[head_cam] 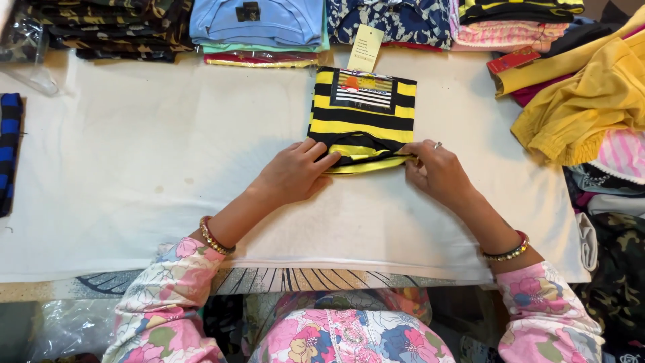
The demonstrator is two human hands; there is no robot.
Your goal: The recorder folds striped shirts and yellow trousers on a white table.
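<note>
The yellow-and-black striped garment (363, 117) lies folded near the table's (134, 175) far edge, just below the stacked clothes (259, 30). The left hand (293, 171) presses flat and unclenched on its near hem; the right hand (437, 171) pinches the near right corner. Folding well likely means keeping edges aligned and smoothing creases outward.

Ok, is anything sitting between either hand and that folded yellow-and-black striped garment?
Nothing visible. The left hand rests flat on the near edge of the striped garment, and the right hand pinches its near right corner with the fingers. Only the white table cover lies around it.
</note>
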